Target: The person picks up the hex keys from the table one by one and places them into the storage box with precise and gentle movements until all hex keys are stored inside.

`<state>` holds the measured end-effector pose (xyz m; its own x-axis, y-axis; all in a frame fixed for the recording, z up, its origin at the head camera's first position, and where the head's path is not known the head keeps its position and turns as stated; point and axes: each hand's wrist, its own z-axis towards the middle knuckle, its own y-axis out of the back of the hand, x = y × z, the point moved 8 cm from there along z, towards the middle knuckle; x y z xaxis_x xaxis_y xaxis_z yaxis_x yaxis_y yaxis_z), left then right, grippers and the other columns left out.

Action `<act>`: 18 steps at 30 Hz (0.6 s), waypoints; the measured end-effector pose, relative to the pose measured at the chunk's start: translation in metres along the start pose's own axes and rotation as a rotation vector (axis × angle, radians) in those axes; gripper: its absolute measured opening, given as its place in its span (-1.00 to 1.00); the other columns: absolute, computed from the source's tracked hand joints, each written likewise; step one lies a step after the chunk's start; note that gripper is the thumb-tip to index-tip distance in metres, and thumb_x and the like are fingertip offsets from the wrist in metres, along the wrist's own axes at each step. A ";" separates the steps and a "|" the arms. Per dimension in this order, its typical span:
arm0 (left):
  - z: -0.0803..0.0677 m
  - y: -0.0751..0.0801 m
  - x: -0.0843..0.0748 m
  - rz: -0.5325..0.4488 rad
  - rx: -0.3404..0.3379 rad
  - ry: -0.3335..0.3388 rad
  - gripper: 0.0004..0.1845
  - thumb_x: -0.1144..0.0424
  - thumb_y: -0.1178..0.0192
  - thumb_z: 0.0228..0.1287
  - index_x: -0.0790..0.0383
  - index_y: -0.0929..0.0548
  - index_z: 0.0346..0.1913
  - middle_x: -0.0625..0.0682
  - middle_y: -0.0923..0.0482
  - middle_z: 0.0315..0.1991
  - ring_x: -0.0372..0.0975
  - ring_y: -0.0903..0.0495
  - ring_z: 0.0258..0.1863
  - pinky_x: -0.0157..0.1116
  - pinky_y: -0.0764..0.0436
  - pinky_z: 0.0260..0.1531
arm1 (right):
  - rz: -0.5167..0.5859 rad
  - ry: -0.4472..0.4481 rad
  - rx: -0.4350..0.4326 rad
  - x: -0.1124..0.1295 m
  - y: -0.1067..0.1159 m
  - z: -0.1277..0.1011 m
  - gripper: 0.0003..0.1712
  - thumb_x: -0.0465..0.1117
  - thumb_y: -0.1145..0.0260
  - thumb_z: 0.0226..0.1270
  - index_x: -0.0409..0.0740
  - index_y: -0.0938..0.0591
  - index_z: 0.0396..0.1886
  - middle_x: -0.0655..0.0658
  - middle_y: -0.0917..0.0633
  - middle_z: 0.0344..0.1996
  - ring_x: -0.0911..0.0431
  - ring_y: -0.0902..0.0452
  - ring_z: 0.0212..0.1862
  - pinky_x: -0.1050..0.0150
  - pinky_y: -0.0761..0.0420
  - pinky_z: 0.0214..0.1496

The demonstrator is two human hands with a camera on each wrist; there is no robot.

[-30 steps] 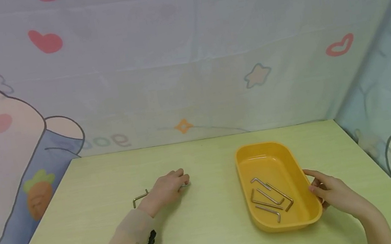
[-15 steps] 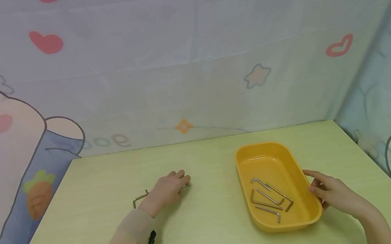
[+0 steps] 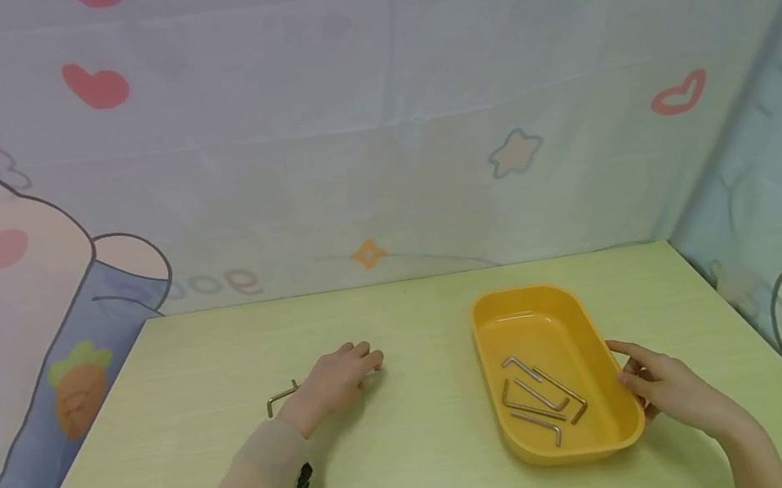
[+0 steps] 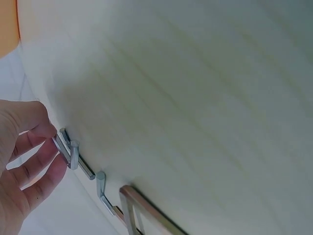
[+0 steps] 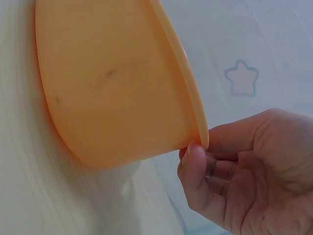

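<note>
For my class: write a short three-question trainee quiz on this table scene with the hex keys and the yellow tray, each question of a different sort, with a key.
1. True or false: the right hand grips the rim of the yellow tray.
2. The left hand pinches: A a hex key; B a spoon; C a coin.
3. Fill in: the hex keys in the tray lie ___ the tray's floor.

Key: 1 true; 2 A; 3 on.
</note>
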<state>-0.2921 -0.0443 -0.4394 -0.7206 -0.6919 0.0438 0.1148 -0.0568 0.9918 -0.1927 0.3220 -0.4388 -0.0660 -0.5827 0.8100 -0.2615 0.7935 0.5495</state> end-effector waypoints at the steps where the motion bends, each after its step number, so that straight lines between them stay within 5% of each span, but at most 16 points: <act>1: 0.000 0.000 -0.001 -0.003 0.003 -0.002 -0.67 0.52 -0.23 0.09 0.08 -0.54 -0.14 -0.06 -0.47 -0.34 -0.24 -0.35 -0.46 -0.43 -0.25 -0.60 | 0.001 0.000 0.000 0.000 0.000 0.000 -0.37 -0.29 -0.03 0.47 -0.39 -0.10 0.44 -0.22 -0.47 -0.28 0.14 -0.50 -0.46 0.25 -0.63 -0.45; 18: 0.009 0.015 -0.019 0.009 -0.047 -0.060 -0.63 0.54 -0.15 0.11 0.09 -0.55 -0.06 -0.04 -0.48 -0.32 -0.27 -0.28 -0.51 -0.45 -0.19 -0.59 | 0.002 0.008 0.000 0.000 0.000 0.000 -0.36 -0.28 -0.03 0.47 -0.38 -0.10 0.45 -0.21 -0.47 -0.27 0.16 -0.50 -0.45 0.25 -0.63 -0.44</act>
<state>-0.2830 -0.0256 -0.4244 -0.7589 -0.6484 0.0611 0.1522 -0.0853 0.9847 -0.1924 0.3224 -0.4389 -0.0587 -0.5800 0.8125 -0.2614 0.7944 0.5482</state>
